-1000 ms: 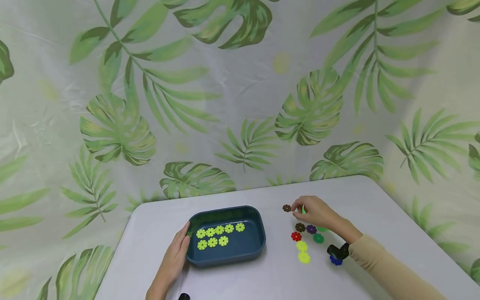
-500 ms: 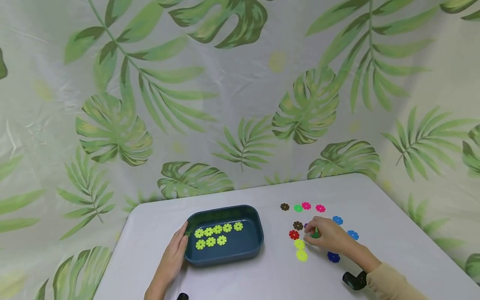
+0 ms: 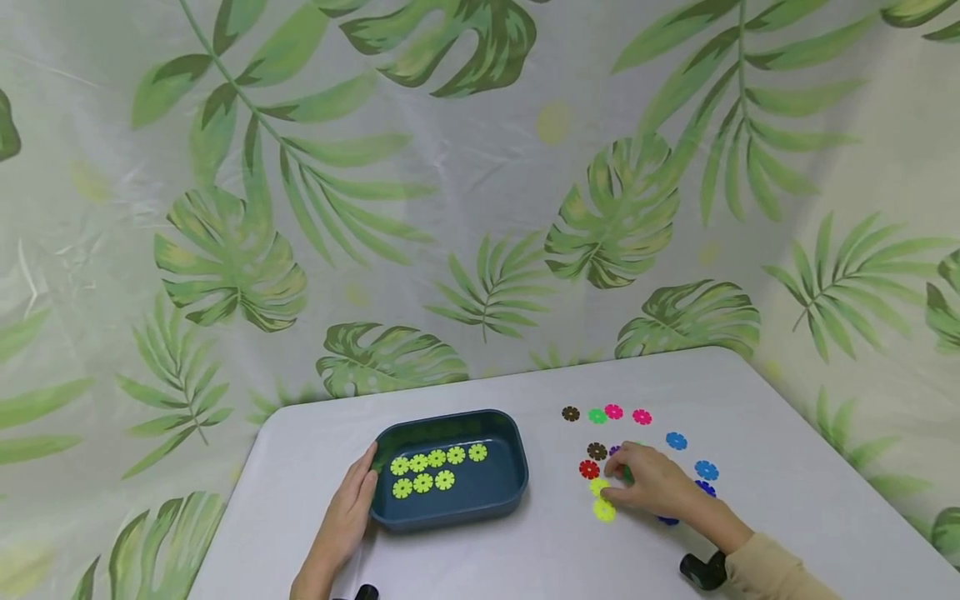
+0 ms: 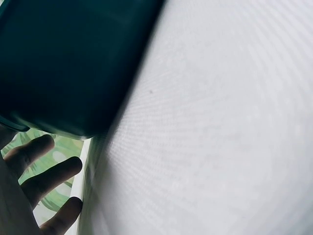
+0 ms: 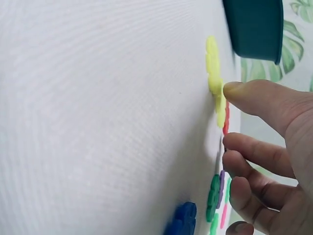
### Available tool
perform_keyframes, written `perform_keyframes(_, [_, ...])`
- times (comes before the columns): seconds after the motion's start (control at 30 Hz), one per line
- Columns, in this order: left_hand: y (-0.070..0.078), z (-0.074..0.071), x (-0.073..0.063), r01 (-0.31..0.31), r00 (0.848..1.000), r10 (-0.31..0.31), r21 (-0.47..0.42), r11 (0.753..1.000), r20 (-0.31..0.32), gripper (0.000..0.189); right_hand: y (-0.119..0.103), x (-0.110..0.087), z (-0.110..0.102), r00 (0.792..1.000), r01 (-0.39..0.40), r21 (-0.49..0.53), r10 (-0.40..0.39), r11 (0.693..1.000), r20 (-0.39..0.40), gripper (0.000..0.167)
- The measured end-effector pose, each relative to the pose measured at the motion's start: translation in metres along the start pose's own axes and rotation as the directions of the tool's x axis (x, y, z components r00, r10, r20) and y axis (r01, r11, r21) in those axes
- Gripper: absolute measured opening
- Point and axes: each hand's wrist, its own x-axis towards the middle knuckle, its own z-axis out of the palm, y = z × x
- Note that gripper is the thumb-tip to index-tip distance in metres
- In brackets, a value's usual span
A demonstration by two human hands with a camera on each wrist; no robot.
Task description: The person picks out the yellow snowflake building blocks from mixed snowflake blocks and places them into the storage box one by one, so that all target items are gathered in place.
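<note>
My left hand lies along the left end of a dark blue tray, its fingers spread in the left wrist view. Inside the tray, several yellow-green notched plastic discs form two rows. On the table to the right, my right hand hovers low over loose discs. Its thumb reaches the edge of a yellow notched disc, with the other fingers apart from the thumb. Another yellow disc lies against that one. A red disc sits just behind them. The hand partly covers a green disc and a purple disc.
Farther back lie brown, light green and pink discs. Light blue and dark blue discs are right of the hand. A leaf-patterned curtain hangs behind the white table.
My right hand has come from the back discs toward the front, uncovering the pink and light green ones, and now reaches the yellow discs. The left hand and tray stay put.
</note>
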Motion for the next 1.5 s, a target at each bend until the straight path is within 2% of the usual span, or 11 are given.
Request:
perform_keyframes(0.63, [0.0, 0.0, 0.0, 0.02, 1.0, -0.02, -0.01, 1.0, 0.004, 0.051, -0.006, 0.001, -0.002, 1.0, 0.027, -0.002, -0.027, 1.0, 0.011, 0.024])
perform_keyframes(1.0, [-0.002, 0.001, 0.001, 0.002, 1.0, -0.002, -0.004, 1.0, 0.0, 0.051, -0.007, 0.006, 0.001, 0.999, -0.017, -0.007, 0.017, 1.0, 0.032, 0.022])
perform_keyframes(1.17, [-0.001, 0.001, 0.001, 0.008, 1.0, -0.008, -0.001, 1.0, 0.002, 0.051, -0.011, 0.009, 0.0, 0.999, -0.033, -0.036, 0.034, 0.999, 0.041, 0.023])
perform_keyframes(1.5, [0.0, 0.0, 0.0, 0.02, 1.0, -0.02, 0.0, 1.0, 0.006, 0.052, -0.015, 0.011, 0.001, 0.999, -0.003, -0.1, 0.007, 0.995, 0.042, 0.022])
